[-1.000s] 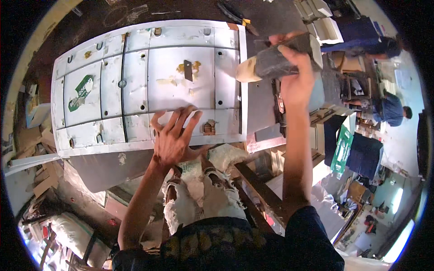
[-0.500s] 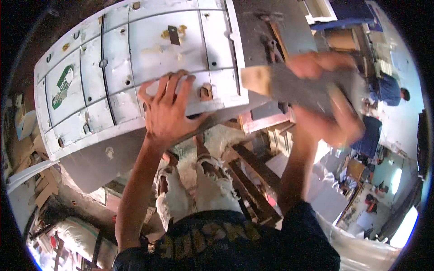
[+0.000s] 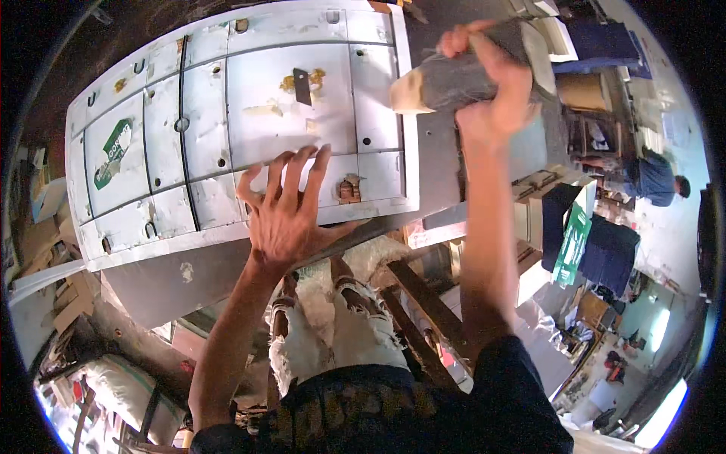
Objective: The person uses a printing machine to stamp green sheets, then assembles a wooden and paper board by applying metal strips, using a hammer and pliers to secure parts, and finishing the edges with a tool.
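Note:
A long block (image 3: 451, 82), pale wood at its left end and wrapped in dark grey, sandpaper-like sheet, is in my right hand (image 3: 499, 91). My fingers curl round its right part; it appears to hang over the right end of a white framed panel (image 3: 261, 79). That panel lies on the bench, crossed by dark lines, with holes, small metal loops, yellow-brown stains and a green label. Against the panel's near edge rests my left hand (image 3: 283, 200), fingers spread flat on the surface and thumb stretched out along the edge.
The grey bench (image 3: 189, 276) shows below and right of the panel. Wooden frame pieces (image 3: 431, 303) stand near my legs. Dark cloth (image 3: 609, 253) hangs to the right, and another person (image 3: 654, 178) is at work beyond. A white sack (image 3: 128, 393) lies at lower left.
My right hand and the block have moved away from me, up the picture. The view has shifted a little; my left hand stays on the panel's near edge.

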